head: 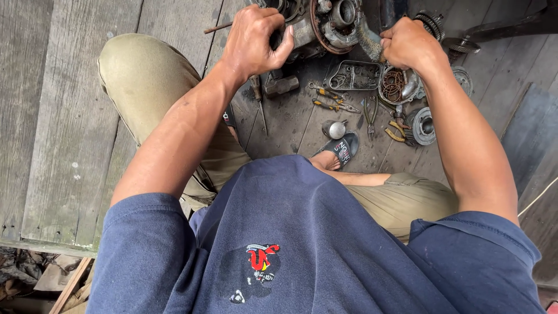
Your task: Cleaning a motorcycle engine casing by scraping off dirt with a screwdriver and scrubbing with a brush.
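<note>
Hands both up at top of frame on a greasy engine block [325, 26] sitting on the plank floor [52, 116]. Left hand [253, 40] curled over the block's left edge, fingers wrapped on the casing, thumb out to the right; closed on the metal. Right hand [407, 43] fisted tight around a wire brush [367, 43], bristle end pointing left and touching the block's right side, just beside the round hub. So the block sits between the two hands, left gripping it, right pressing the brush against it. Below the hands on the floor: hammer [282, 85], screwdriver [258, 102], flat metal cover plate [354, 75], bowl of rusty rings [398, 86], pliers [370, 116], small round cap [335, 129], round gear part [424, 125]. Black sandal [340, 148] on the person's foot, near the cap. Khaki-trousered knees either side, navy shirt at bottom.
</note>
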